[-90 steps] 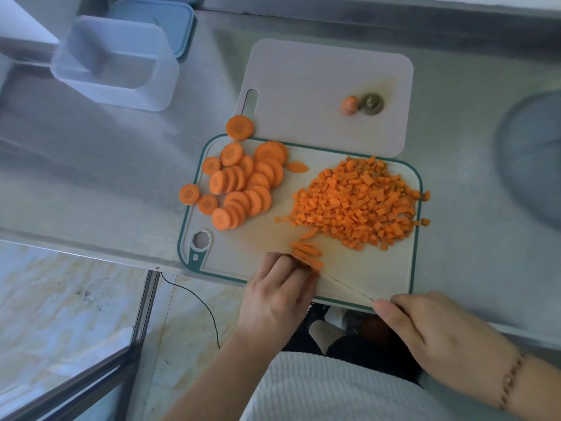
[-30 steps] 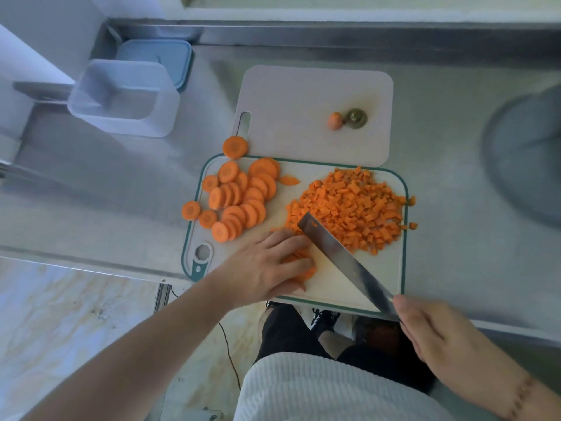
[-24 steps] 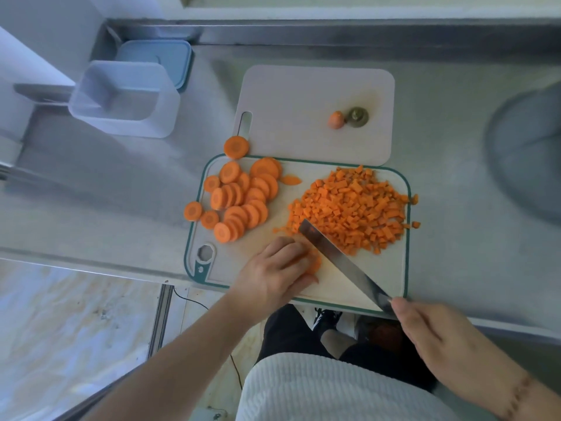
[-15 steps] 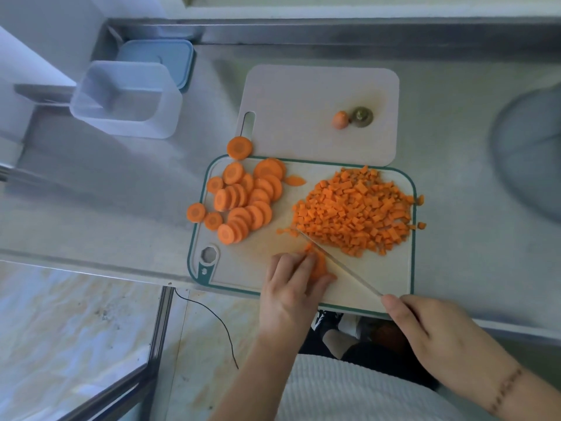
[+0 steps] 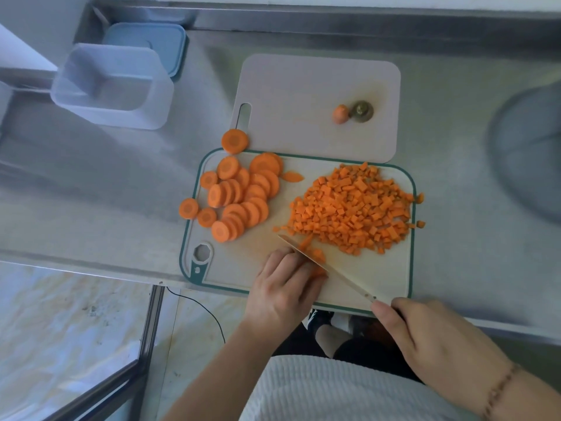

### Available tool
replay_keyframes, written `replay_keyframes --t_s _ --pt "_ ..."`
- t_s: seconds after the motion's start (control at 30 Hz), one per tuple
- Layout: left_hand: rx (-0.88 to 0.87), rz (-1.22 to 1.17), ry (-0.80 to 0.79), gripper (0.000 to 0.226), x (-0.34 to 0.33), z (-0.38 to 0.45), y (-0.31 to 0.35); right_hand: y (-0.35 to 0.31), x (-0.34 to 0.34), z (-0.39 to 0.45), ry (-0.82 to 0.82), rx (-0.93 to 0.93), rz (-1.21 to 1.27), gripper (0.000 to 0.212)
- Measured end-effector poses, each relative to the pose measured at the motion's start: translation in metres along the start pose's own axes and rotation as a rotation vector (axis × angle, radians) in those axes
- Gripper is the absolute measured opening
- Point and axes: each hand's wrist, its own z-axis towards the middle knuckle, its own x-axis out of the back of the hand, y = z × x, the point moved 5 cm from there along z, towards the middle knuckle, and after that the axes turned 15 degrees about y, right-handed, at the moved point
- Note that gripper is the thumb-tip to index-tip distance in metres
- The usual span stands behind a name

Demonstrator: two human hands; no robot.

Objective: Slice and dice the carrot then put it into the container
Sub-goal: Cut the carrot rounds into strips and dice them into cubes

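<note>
The knife (image 5: 331, 268), tilted flat a second ago, now stands edge-down in the gripping right hand (image 5: 437, 347), cutting carrot strips (image 5: 312, 253) pinned under the left hand's (image 5: 285, 287) curled fingers on the cutting board (image 5: 379, 275), so dicing continues, the container (image 5: 112, 86) unfilled.

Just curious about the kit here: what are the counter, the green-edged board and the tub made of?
Counter: likely stainless steel, grey with a dull, brushed sheen. Board: seemingly plastic, matte off-white, moulded green rim and handle hole. Tub: apparently translucent, frosted plastic; its walls let light through.
</note>
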Motion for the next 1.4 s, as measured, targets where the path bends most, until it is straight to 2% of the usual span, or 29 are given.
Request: replay_keyframes --t_s 0.13,0.37,0.53,0.67,0.9,1.0,1.2,1.4 --pt "0.003 -0.044 0.001 0.012 -0.001 0.003 -0.002 -0.013 -0.006 0.020 -0.004 0.047 -0.024 0.056" --pt "0.007 -0.049 0.028 0.012 0.001 0.001 -0.003 0.001 -0.004 0.014 0.051 0.075 0.063 0.071" --pt "-0.016 -0.053 0.066 0.010 0.003 0.001 0.000 0.003 -0.002 0.001 -0.008 0.054 -0.006 0.062" --pt "0.021 -0.066 0.052 0.010 0.002 0.001 -0.002 -0.009 -0.010 0.011 -0.010 0.082 -0.097 0.063" --pt "-0.042 -0.033 -0.042 0.006 0.006 -0.001 0.001 -0.002 -0.004 0.013 0.035 0.067 0.050 0.069" --pt "-0.069 -0.013 -0.032 0.008 0.010 -0.004 0.002 0.004 -0.003 0.000 0.041 0.077 0.032 0.072" --pt "-0.064 -0.033 -0.012 0.005 0.012 -0.003 0.002 -0.008 -0.007 0.004 -0.024 0.056 -0.004 0.062" --pt "-0.062 -0.049 -0.029 0.006 0.014 -0.004 0.001 -0.028 -0.014 0.023 0.029 0.106 -0.025 0.066"
